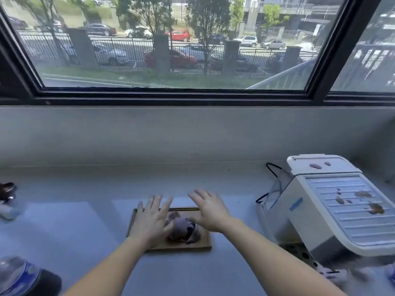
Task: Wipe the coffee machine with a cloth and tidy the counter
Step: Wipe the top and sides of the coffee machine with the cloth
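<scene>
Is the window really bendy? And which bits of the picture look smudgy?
Head view: the wide-angle lens bows the black window frame, so the bend is only in the picture; head view: the left hand and right hand look smeared, the fingers most; head view: the white coffee machine with brown stains looks fairly sharp in soft daylight.

Ahead of you, the wide black-framed window (171,97) fills the top of the view. Through it you've got a black metal railing fence (119,50) set between grey stone pillars (161,52), a small red car (179,35) on the far side of the road, and leafy trees (205,18). Below the sill runs a plain grey wall (192,133). Off to your right sits a see-through bag with black handles (275,189). Far left there's a dark round object (7,189), too blurred to name.
</scene>
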A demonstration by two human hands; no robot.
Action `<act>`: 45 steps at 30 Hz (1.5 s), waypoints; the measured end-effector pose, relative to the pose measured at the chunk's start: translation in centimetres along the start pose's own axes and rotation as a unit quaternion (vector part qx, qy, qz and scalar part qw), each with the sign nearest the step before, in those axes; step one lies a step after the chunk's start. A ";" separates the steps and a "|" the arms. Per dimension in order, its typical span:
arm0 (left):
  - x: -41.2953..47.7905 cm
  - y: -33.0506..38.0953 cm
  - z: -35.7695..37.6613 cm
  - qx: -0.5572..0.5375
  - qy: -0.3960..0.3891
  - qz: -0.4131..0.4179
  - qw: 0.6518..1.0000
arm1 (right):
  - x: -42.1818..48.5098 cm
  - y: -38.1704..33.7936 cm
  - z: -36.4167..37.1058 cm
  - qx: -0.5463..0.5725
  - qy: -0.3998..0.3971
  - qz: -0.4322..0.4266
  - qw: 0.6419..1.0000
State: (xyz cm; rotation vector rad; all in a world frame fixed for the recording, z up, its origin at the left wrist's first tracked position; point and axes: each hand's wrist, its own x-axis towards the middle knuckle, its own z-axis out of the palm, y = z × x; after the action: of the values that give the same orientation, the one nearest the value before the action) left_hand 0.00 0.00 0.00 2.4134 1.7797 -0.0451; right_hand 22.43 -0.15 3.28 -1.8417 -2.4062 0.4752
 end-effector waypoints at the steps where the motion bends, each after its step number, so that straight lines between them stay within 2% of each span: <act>1: -0.2 -0.1 0.3 -0.003 -0.017 0.004 1.000 | 0.0 -0.3 0.7 0.008 -0.009 0.001 1.000; 10: -0.1 0.0 3.2 -0.041 -0.116 0.038 0.992 | 0.1 -1.3 5.4 0.032 -0.066 0.028 0.997; 16: 0.1 0.3 4.0 -0.090 -0.107 0.044 0.989 | 0.3 -1.5 7.2 0.072 -0.099 0.029 0.992; 20: 0.8 0.6 3.9 -0.123 -0.107 0.015 0.987 | 0.2 -1.7 7.7 0.143 -0.081 0.067 0.984; 23: 0.9 0.6 3.6 -0.200 -0.078 -0.002 0.977 | 0.0 -1.5 6.7 0.249 -0.067 0.113 0.960; 28: 0.4 0.6 2.8 -0.348 -0.071 0.016 0.935 | -1.3 -1.1 4.3 0.409 -0.058 0.187 0.891; 32: 0.5 1.5 1.5 -0.420 -0.024 0.015 0.907 | -3.0 -1.6 1.9 0.482 -0.009 0.178 0.858; 36: 0.4 2.8 -0.4 -0.454 0.013 0.024 0.891 | -5.2 -2.1 0.1 0.603 0.016 0.157 0.782; 39: 0.1 4.0 -1.8 -0.471 0.024 0.058 0.880 | -6.5 -2.7 -0.2 0.606 0.048 0.164 0.777; 45: -0.6 7.0 -5.2 -0.520 0.031 0.140 0.842 | -8.9 -3.5 -2.8 0.574 0.168 0.198 0.776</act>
State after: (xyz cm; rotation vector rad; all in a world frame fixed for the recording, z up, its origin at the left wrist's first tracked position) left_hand 6.18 -1.85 5.90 1.7778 0.9742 0.8109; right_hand 22.35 -8.82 8.11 -1.5309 -0.9640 1.1661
